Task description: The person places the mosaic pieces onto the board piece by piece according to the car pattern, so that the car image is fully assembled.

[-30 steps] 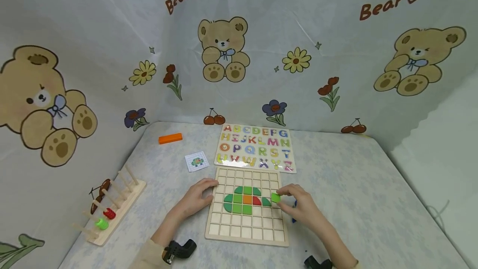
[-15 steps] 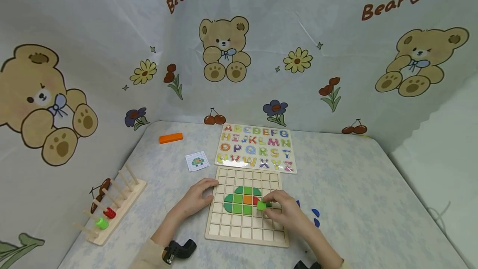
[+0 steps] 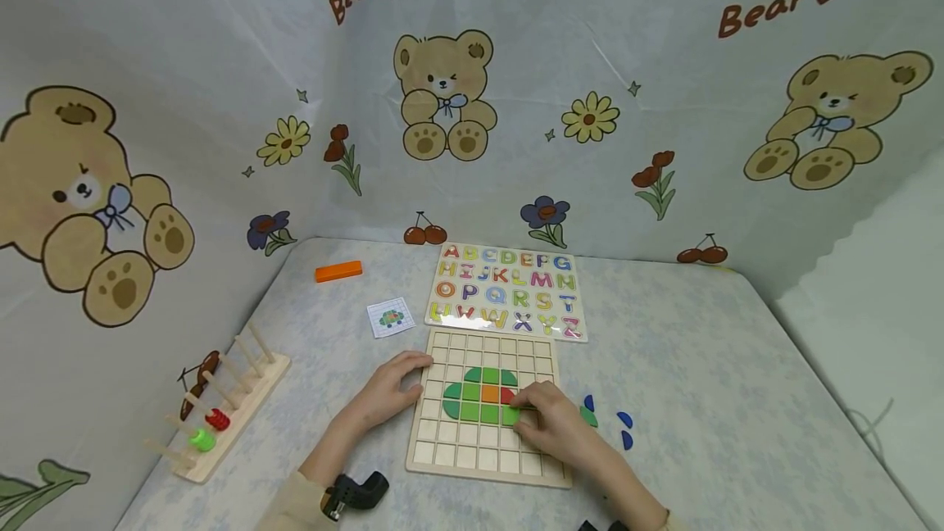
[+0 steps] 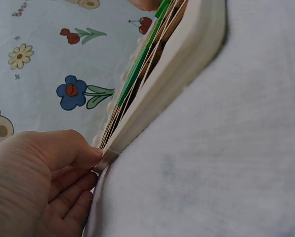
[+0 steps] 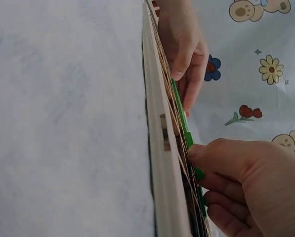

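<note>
A wooden grid board (image 3: pixel 442 453) lies on the table with a pattern of green, orange and red tiles. My left hand (image 3: pixel 391 390) rests against its left edge, with the thumb (image 4: pixel 85 155) touching the rim in the left wrist view. Over the right of the pattern, my right hand (image 3: pixel 556 424) pinches a green square tile (image 3: pixel 510 415) at a cell below the red tile (image 3: pixel 506 395). The right thumb (image 5: pixel 201 151) is at the tile's edge in the right wrist view; part of the tile is hidden by the fingers.
An alphabet board (image 3: pixel 509 289) lies behind the grid, beside a small pattern card (image 3: pixel 391 318). An orange bar (image 3: pixel 338 271) lies back left. A wooden peg stand (image 3: pixel 236 420) with rings is at left. Several blue pieces (image 3: pixel 625 419) and a green piece (image 3: pixel 588 416) lie at right.
My right hand has moved left and down with the green square tile, from the board's right edge into a cell beside the other green squares. The left hand has stayed at the board's edge.
</note>
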A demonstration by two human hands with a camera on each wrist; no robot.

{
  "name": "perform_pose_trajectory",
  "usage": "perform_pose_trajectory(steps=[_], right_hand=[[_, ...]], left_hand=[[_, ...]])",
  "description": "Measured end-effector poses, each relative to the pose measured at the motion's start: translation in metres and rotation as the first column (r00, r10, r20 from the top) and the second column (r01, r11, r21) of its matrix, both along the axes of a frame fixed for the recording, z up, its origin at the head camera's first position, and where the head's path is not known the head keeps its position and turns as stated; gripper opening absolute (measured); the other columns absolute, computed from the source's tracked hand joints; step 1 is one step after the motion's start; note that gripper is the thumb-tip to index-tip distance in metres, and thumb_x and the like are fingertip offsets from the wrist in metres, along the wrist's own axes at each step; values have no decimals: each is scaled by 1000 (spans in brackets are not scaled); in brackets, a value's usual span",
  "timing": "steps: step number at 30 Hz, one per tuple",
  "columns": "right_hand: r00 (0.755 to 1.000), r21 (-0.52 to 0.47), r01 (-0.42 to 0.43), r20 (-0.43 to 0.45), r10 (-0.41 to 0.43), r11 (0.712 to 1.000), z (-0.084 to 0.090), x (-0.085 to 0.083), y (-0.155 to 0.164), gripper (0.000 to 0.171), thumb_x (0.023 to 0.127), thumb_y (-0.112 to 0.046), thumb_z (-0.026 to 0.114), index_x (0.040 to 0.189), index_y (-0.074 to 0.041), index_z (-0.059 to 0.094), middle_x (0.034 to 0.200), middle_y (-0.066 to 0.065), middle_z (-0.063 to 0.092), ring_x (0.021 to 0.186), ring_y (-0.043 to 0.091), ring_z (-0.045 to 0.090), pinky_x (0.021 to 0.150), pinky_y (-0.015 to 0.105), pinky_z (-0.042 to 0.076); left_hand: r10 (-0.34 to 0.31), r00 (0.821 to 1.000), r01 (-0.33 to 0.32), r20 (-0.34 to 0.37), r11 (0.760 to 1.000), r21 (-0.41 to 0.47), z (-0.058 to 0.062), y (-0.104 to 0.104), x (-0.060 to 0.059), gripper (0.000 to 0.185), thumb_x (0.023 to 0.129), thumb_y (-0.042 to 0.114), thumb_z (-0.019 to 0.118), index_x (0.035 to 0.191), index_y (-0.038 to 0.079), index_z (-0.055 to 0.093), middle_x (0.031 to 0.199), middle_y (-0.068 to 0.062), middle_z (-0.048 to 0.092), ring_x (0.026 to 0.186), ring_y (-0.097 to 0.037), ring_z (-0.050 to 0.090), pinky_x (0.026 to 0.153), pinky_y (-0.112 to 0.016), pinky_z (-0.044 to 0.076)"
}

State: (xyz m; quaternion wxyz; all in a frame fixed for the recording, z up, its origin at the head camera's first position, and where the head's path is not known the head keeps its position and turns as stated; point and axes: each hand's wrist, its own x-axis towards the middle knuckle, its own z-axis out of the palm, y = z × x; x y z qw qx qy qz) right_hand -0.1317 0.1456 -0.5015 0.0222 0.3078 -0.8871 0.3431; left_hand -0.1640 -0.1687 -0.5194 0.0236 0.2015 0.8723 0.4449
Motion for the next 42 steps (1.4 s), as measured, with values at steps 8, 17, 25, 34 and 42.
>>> perform_pose_trajectory(steps=[8, 17, 25, 34, 42], right_hand=[[1000, 15, 16, 9, -16, 1000, 0, 0, -1, 23, 80, -12, 74, 100, -17, 65, 99, -11, 59, 93, 8, 50, 79, 28, 49], [1000, -14, 10, -11, -11, 1000, 0, 0, -2, 22, 80, -11, 74, 100, -15, 66, 98, -9, 60, 94, 8, 52, 80, 29, 49], [995, -24, -51, -88, 48, 998, -2, -1, -4, 21, 80, -9, 74, 99, -13, 66, 99, -7, 61, 94, 9, 52, 79, 29, 49], [999, -56, -31, -31, 29, 998, 0, 0, -5, 22, 81, -9, 74, 101, -14, 67, 99, -6, 62, 94, 10, 54, 80, 29, 50], [993, -141, 114, -6, -116, 983, 20, -5, 23, 21, 83, -7, 72, 104, -9, 67, 101, -5, 63, 92, 16, 58, 76, 39, 52]], left_hand=[[-5, 1000, 5, -9, 1000, -5, 0, 0, 0, 42, 87, 3, 63, 128, 4, 57, 129, -4, 52, 125, -24, 44, 104, -45, 35], [-3, 1000, 2, -12, 1000, -11, 1, 0, 0, 42, 87, 3, 63, 128, 4, 57, 129, -4, 52, 125, -24, 44, 104, -45, 35], [1, 1000, -1, 8, 1000, -5, 0, 0, -1, 42, 87, 3, 63, 129, 5, 57, 129, -3, 52, 126, -24, 43, 104, -45, 35], [-4, 1000, 4, 12, 1000, 0, 0, 0, 0, 42, 87, 3, 62, 129, 4, 56, 129, -4, 51, 126, -24, 43, 104, -45, 35], [-14, 1000, 14, -11, 1000, -13, 0, -1, -1, 42, 87, 3, 62, 129, 3, 56, 129, -7, 51, 125, -27, 44, 103, -46, 36]])
